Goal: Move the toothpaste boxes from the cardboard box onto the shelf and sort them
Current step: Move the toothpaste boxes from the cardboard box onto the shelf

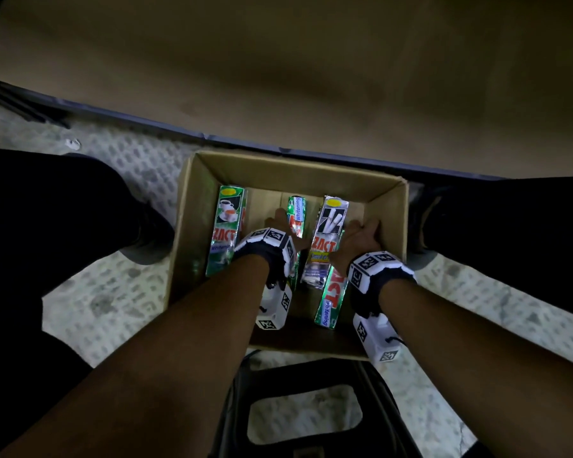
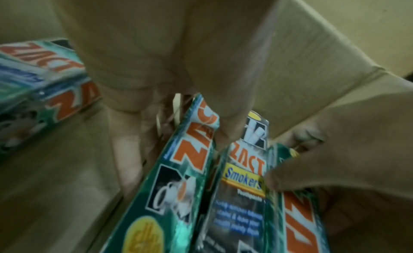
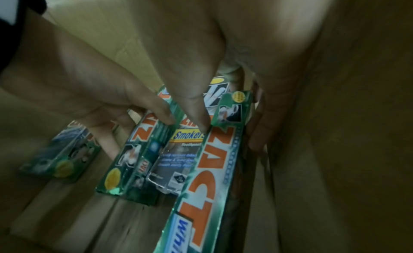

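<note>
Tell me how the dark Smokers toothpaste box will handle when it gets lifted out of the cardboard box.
The Smokers box is a long thin carton with a dented lower end, so probably light and crushable. Its glossy faces may slip. Wedged between green boxes, it may drag them along.

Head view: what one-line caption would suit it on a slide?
Both hands, left and right, reach into a cardboard box holding toothpaste boxes.

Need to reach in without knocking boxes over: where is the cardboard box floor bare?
Bare floor lies between the far-left green Zact box and the left hand, and along the cardboard box far wall. Crowded on the right, around the Smokers box.
</note>
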`<control>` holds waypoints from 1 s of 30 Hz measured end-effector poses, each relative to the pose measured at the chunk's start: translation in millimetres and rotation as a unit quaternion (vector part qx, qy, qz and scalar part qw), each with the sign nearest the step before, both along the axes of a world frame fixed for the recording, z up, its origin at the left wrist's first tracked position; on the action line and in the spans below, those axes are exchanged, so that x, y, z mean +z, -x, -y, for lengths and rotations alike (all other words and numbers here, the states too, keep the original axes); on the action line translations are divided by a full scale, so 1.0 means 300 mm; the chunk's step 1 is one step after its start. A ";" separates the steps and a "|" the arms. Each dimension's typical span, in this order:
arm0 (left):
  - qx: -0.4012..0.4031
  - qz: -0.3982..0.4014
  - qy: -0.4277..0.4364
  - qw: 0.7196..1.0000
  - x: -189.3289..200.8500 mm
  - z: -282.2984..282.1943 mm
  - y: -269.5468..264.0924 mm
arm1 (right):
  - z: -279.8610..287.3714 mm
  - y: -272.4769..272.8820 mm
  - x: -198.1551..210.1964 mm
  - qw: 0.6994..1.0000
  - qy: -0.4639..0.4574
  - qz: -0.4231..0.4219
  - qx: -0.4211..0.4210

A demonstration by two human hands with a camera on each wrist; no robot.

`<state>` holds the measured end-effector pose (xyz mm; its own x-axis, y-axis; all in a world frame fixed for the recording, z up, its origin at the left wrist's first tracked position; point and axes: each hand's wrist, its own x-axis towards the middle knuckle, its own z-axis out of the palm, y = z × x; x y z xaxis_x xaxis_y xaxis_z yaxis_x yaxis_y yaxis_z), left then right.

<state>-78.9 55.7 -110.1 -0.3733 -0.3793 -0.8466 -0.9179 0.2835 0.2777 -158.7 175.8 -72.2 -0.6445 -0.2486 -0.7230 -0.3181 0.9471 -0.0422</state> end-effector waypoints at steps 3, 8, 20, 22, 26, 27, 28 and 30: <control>0.022 -0.025 -0.023 0.999 0.035 0.026 -0.018 | -0.005 0.011 -0.031 1.000 0.026 0.014 -0.011; 0.087 -0.027 -0.047 0.995 0.049 0.046 -0.052 | -0.018 0.023 -0.028 0.994 0.040 0.082 -0.057; 0.177 -0.075 -0.083 0.978 0.079 0.046 -0.105 | -0.045 -0.018 -0.036 0.956 0.195 0.064 -0.212; 0.179 -0.091 -0.094 0.975 0.092 0.042 -0.107 | -0.042 -0.014 -0.028 0.948 0.229 0.055 -0.213; 0.176 -0.096 -0.137 0.970 0.120 0.039 -0.115 | -0.032 0.008 -0.041 0.934 0.249 0.066 -0.249; 0.176 -0.099 -0.150 0.968 0.133 0.040 -0.117 | -0.027 0.016 -0.053 0.932 0.239 0.076 -0.262; 0.185 -0.103 -0.164 0.963 0.133 0.042 -0.120 | -0.023 0.024 -0.065 0.933 0.225 0.092 -0.267; 0.210 -0.107 -0.188 0.953 0.136 0.048 -0.123 | -0.019 0.041 -0.104 0.943 0.170 0.132 -0.252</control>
